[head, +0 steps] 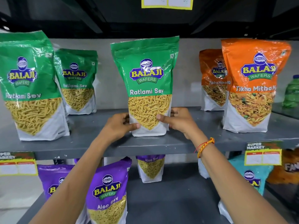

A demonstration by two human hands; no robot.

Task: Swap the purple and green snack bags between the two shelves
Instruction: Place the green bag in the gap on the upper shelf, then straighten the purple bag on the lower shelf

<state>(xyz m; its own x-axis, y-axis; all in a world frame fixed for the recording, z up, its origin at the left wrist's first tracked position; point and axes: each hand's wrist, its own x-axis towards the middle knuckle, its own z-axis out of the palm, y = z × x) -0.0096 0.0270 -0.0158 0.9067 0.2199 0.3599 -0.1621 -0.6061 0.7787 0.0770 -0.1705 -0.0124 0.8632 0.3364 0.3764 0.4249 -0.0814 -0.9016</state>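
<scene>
A green snack bag [149, 88] is held upright at the centre of the upper shelf [97, 141] by both hands.

The upper shelf carries two more green bags [29, 88] at 9 o'clock and orange bags [250, 88] at 3 o'clock; the purple snack bags [107, 189] stand on the lower shelf [169, 199], at 6 o'clock of the held bag. The bag is gripped low, at its white base, likely so that its weight is kept under control and it stays upright. The left hand [120, 126] and the right hand [178, 122] are clamped on opposite lower edges, thumbs across the front, the other fingers [174, 111] wrapped behind. Whether it is being set down or lifted cannot be told.
</scene>
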